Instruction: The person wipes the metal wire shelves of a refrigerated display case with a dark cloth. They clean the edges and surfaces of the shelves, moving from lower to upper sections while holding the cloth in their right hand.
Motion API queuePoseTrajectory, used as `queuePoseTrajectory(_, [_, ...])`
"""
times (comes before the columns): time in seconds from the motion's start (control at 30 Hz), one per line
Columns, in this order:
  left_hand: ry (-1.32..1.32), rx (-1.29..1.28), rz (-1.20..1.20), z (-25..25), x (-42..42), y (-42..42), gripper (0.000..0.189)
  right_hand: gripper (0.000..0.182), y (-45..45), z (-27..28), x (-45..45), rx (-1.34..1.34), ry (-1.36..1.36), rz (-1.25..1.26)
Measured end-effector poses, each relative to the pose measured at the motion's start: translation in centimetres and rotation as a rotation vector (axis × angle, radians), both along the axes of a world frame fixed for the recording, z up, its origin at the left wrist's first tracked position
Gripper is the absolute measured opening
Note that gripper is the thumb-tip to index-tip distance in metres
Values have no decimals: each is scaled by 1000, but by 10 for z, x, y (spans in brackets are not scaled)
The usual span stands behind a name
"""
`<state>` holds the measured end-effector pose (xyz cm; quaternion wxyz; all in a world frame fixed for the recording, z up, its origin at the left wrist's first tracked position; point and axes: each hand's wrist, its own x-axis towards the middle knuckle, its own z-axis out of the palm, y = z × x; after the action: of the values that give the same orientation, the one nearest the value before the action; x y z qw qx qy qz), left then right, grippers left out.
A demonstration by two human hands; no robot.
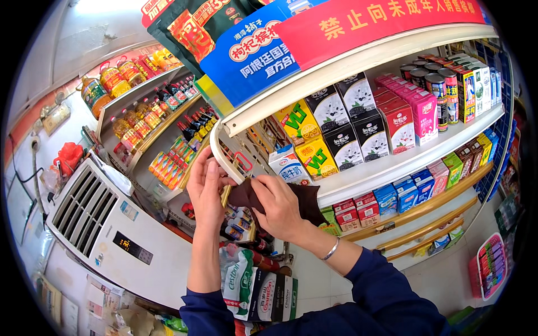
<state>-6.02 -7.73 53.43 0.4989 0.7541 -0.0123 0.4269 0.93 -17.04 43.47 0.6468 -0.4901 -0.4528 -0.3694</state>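
Note:
My right hand [277, 206] pinches a dark brown cloth [309, 201] against the lower end of a white curved bar [227, 161] at the shelf's left corner. Part of the cloth hangs out behind that hand toward the drink cartons. My left hand [208, 189] is cupped at the same bar, thumb raised and fingers curled partly behind it; how firmly it grips is hidden. Just right of the bar is a small red loop-shaped piece [243, 161]. A silver bangle [331, 248] circles my right wrist.
A white shelf [420, 153] holds boxed drinks and cans under a red banner [378, 29] bearing writing. Oil and sauce bottles fill the left shelves [145, 147]. An air conditioner [126, 235] stands at left. Bottled-water packs [265, 290] sit low; a pink basket [491, 269] is at right.

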Motion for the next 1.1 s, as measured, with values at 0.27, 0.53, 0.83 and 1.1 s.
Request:
queuePoseTrajectory(0.27, [28, -68, -166, 15, 17, 17, 27, 52, 3, 73, 11, 227, 38, 63])
queuePoseTrajectory(0.53, [10, -12, -176, 10, 14, 17, 25, 43, 6, 66, 10, 207, 39, -156])
queuePoseTrajectory(0.83, [-16, -41, -163, 5, 13, 27, 29, 44, 2, 58, -9, -71, -44, -108])
queuePoseTrajectory(1.1, [-14, 30, -81, -2, 15, 31, 19, 10, 17, 96, 0, -135, -3, -275])
